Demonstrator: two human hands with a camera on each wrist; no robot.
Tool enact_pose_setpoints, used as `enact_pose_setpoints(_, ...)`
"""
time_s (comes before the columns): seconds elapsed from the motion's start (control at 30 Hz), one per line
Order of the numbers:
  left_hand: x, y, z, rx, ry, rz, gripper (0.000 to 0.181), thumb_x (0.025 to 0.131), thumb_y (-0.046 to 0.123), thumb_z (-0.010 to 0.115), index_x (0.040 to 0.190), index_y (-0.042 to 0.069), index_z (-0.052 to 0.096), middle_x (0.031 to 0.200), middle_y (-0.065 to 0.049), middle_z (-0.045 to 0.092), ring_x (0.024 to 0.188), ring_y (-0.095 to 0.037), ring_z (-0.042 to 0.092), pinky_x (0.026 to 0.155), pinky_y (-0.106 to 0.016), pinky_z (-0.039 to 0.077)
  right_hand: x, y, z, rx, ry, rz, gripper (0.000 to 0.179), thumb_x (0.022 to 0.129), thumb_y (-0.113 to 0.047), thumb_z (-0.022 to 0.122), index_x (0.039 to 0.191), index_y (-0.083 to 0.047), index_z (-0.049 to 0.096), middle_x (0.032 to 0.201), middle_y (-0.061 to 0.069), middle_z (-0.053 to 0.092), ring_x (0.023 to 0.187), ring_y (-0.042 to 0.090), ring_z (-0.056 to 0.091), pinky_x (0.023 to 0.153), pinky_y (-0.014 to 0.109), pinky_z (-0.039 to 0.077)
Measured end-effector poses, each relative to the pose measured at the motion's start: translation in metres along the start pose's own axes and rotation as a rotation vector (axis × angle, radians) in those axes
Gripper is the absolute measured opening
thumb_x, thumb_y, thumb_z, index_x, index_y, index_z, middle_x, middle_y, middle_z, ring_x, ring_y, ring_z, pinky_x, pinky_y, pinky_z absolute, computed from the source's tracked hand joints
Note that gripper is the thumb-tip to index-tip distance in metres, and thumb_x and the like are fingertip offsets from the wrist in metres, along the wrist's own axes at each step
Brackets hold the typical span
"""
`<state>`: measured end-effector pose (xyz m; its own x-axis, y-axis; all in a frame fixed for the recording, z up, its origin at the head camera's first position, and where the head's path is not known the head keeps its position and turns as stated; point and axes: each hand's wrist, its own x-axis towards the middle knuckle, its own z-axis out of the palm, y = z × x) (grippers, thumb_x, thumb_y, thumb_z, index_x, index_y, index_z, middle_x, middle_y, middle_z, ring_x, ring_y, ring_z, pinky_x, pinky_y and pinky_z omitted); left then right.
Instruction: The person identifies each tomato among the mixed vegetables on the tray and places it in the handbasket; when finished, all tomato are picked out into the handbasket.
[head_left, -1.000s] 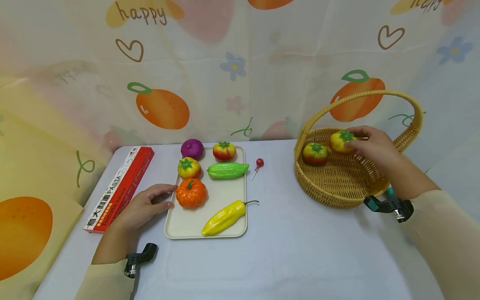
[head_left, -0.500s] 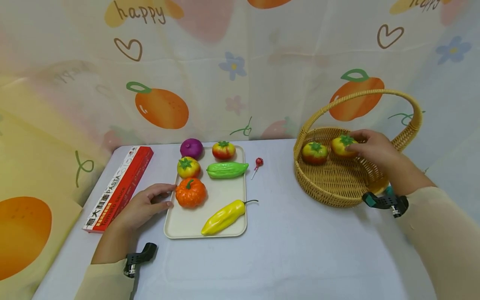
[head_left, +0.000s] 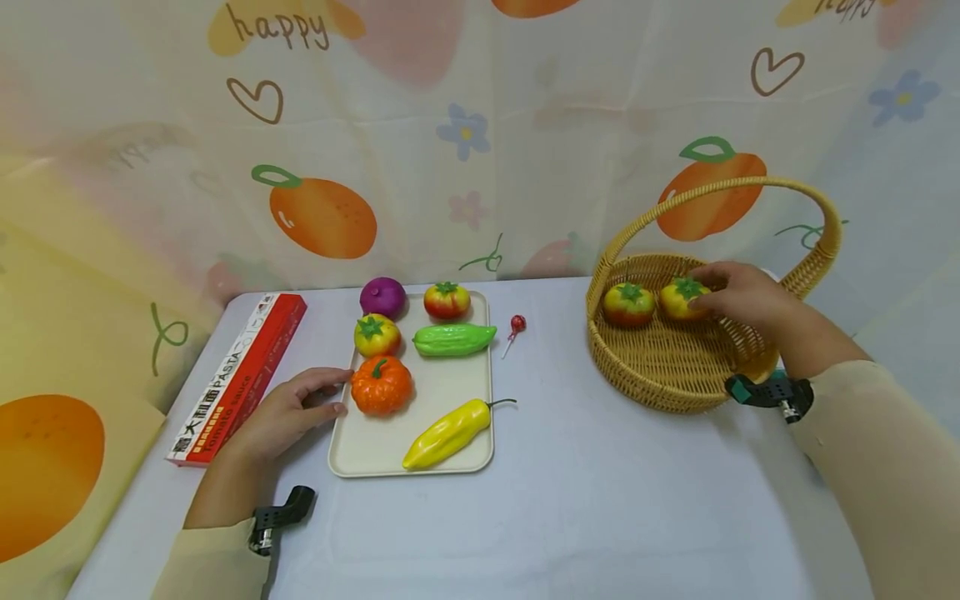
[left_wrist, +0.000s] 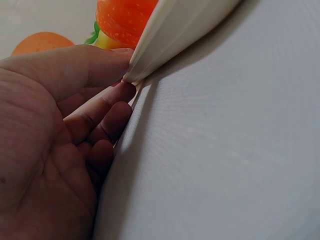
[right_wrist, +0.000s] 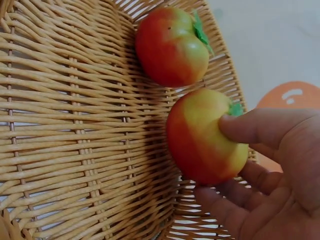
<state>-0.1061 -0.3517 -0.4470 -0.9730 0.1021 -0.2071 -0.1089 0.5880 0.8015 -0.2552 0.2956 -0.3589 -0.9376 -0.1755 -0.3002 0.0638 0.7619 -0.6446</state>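
Note:
My right hand [head_left: 742,298] reaches into the wicker basket [head_left: 652,387] and holds a red-and-yellow toy tomato [head_left: 681,300] with a green leafy top. In the right wrist view the thumb lies on the held tomato's yellow side, fingers around its lower side. A second toy tomato [right_wrist: 172,47] sits close beside it against the basket wall. My left hand [head_left: 288,412] rests at the left edge of the cream tray [head_left: 450,392], thumb and fingertips touching its rim in the left wrist view. Next to those fingertips, on the tray, sits an orange toy pumpkin [head_left: 381,387].
The tray also bears a purple onion [head_left: 383,297], two tomatoes, a green bumpy gourd [head_left: 454,340] and a yellow pepper [head_left: 448,435]. A lollipop [head_left: 517,326] lies right of the tray. A red pasta box [head_left: 240,379] lies at left; the basket's handle [head_left: 720,183] arches over it.
My right hand has lowered the tomato slightly into the basket, beside the other one. The left hand has stayed at the tray's edge.

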Motion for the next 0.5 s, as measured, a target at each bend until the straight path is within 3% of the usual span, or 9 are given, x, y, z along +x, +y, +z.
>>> enact_pose_setpoints(0.27,-0.0016,0.001,-0.0008,0.007,0.006,0.007,0.055,0.096,0.025,0.083,0.147,0.014,0.065,0.148,-0.011,0.061,0.132,-0.032,0.055,0.092,-0.013,0.049,0.0023,0.0024,0.001,-0.025,-0.046,0.012,0.065,0.106,-0.022,0.065,0.16,0.002,0.039,0.162,0.033,0.034,0.137,0.049,0.041,0.114,0.069,0.036)
enact_pose_setpoints(0.5,-0.0009,0.001,-0.0003,0.002,0.002,-0.002,0.056,0.096,0.025,0.083,0.148,0.015,0.065,0.149,-0.011,0.06,0.134,-0.032,0.054,0.093,-0.013,0.048,0.0031,0.0049,0.0025,0.026,-0.074,0.037,0.068,0.105,-0.023,0.066,0.163,-0.002,0.037,0.159,0.029,0.038,0.132,0.045,0.043,0.112,0.063,0.041)
